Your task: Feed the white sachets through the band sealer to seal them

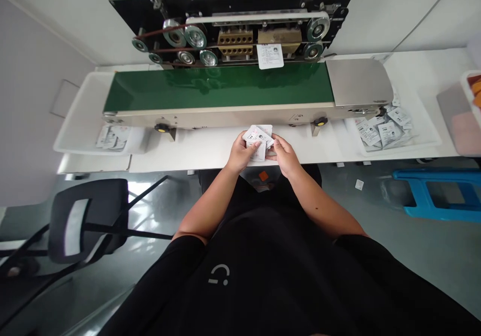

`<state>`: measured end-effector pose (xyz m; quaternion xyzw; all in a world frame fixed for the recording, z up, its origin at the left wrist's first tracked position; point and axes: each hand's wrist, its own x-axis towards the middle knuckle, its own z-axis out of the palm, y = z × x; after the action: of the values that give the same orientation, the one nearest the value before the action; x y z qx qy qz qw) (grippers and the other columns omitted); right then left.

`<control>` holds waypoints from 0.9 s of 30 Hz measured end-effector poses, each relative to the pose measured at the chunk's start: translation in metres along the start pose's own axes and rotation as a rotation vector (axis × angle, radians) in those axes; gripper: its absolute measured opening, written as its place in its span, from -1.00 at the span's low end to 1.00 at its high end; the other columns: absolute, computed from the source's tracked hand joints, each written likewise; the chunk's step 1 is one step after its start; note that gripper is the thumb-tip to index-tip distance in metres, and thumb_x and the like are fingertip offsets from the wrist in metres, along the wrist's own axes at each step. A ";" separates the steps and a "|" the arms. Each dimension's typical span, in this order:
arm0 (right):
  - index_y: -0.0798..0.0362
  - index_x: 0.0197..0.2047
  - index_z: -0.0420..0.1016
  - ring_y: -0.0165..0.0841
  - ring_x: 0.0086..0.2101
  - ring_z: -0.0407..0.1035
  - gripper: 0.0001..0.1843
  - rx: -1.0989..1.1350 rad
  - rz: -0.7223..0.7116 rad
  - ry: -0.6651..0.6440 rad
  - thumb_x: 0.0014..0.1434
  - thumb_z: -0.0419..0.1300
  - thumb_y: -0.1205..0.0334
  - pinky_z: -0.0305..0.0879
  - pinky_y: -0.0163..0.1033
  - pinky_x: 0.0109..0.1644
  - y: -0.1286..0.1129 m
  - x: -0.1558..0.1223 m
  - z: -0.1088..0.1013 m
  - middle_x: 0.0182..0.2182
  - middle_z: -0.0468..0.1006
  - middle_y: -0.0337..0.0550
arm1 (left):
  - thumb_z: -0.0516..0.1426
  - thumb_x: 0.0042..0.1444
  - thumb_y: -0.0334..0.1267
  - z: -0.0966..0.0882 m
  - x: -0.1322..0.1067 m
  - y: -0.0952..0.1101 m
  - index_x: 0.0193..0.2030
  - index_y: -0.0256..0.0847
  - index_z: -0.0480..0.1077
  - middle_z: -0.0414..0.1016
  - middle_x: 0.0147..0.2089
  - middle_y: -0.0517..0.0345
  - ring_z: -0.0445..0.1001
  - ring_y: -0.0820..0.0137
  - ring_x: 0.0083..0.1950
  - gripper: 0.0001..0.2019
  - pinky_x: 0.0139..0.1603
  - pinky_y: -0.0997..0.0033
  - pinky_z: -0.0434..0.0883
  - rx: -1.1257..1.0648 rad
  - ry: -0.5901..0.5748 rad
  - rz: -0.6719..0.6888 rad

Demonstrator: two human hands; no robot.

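Note:
Both my hands meet just in front of the sealing machine, over the white table edge. My left hand (240, 153) is closed around a small stack of white printed sachets (258, 136), thumb on top. My right hand (282, 151) pinches the same stack from the right side. One sachet (269, 55) stands in the machine's sealing band above the green conveyor belt (218, 88).
A white tray (424, 125) at the right holds a pile of sachets (383, 128); another tray (75, 130) at the left holds a few (111, 136). A black chair (88, 218) stands at lower left, a blue stool (438, 193) at right. A sachet (359, 184) lies on the floor.

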<state>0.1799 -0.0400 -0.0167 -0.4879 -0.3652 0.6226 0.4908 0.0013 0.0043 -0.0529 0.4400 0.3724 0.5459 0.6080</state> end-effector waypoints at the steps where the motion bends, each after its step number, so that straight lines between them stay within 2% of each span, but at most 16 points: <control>1: -0.10 0.32 0.53 -0.16 0.03 0.55 -0.18 0.037 0.025 0.007 0.20 0.34 -0.46 0.64 -0.01 0.04 0.003 0.002 0.000 0.13 0.60 -0.02 | 0.50 0.09 -0.01 0.000 0.000 -0.001 0.12 -0.13 0.47 0.68 0.00 0.08 0.68 0.31 -0.02 -0.45 -0.01 0.35 0.59 0.030 -0.016 0.008; 3: -0.07 0.25 0.57 -0.19 -0.03 0.56 -0.19 0.070 0.037 0.025 0.15 0.39 -0.45 0.64 -0.04 0.01 0.005 0.004 -0.002 0.07 0.63 -0.03 | 0.47 0.13 0.01 -0.001 0.001 -0.004 0.17 -0.11 0.46 0.67 0.04 0.06 0.67 0.30 0.02 -0.45 0.03 0.33 0.59 0.059 -0.038 0.025; 8: -0.05 0.11 0.59 -0.23 -0.02 0.57 -0.35 0.122 0.044 0.003 0.12 0.48 -0.30 0.63 -0.11 0.00 -0.003 0.003 -0.006 0.05 0.63 -0.09 | 0.44 0.16 0.05 -0.003 0.002 -0.004 0.27 -0.06 0.39 0.61 0.14 0.04 0.62 0.25 0.12 -0.38 0.12 0.27 0.58 0.092 -0.080 0.029; 14: -0.03 -0.05 0.43 -0.30 -0.17 0.57 -0.42 0.274 0.114 -0.072 0.05 0.54 -0.16 0.60 -0.14 -0.10 -0.010 0.002 0.001 -0.12 0.62 -0.18 | 0.39 0.22 0.09 -0.004 0.000 -0.003 0.33 -0.06 0.32 0.55 0.19 0.01 0.57 0.21 0.19 -0.35 0.21 0.22 0.53 0.187 -0.143 0.043; 17: -0.01 -0.12 0.34 -0.35 -0.25 0.54 -0.41 0.306 0.105 0.011 0.01 0.55 -0.09 0.59 -0.16 -0.13 -0.006 0.003 0.011 -0.21 0.60 -0.22 | 0.36 0.25 0.11 -0.002 0.000 -0.004 0.35 -0.03 0.30 0.53 0.23 0.01 0.54 0.20 0.23 -0.36 0.26 0.19 0.51 0.213 -0.120 0.083; 22: -0.02 -0.13 0.25 -0.38 -0.20 0.52 -0.43 0.348 -0.061 0.304 0.04 0.51 -0.03 0.58 -0.21 -0.09 0.003 0.000 0.030 -0.22 0.57 -0.23 | 0.40 0.20 0.10 0.004 -0.001 -0.003 0.31 -0.02 0.37 0.55 0.20 0.04 0.56 0.21 0.20 -0.37 0.22 0.21 0.53 0.204 -0.041 0.060; 24: -0.02 -0.10 0.27 -0.36 -0.14 0.53 -0.44 0.343 -0.068 0.313 0.05 0.49 -0.03 0.57 -0.21 -0.07 0.002 0.000 0.032 -0.15 0.58 -0.19 | 0.43 0.16 0.10 0.005 -0.001 -0.001 0.27 -0.03 0.42 0.58 0.16 0.04 0.58 0.21 0.17 -0.39 0.17 0.23 0.54 0.160 0.005 0.041; 27: -0.03 0.01 0.37 -0.31 -0.04 0.54 -0.44 0.295 -0.026 0.243 0.06 0.47 -0.04 0.57 -0.16 -0.01 -0.002 0.002 0.029 0.02 0.60 -0.10 | 0.46 0.12 0.08 0.007 -0.002 0.001 0.21 -0.04 0.48 0.61 0.11 0.05 0.61 0.21 0.13 -0.42 0.13 0.26 0.55 0.088 0.054 0.031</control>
<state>0.1528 -0.0364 -0.0079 -0.4775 -0.2144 0.5995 0.6055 0.0071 0.0014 -0.0495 0.4569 0.4056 0.5501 0.5693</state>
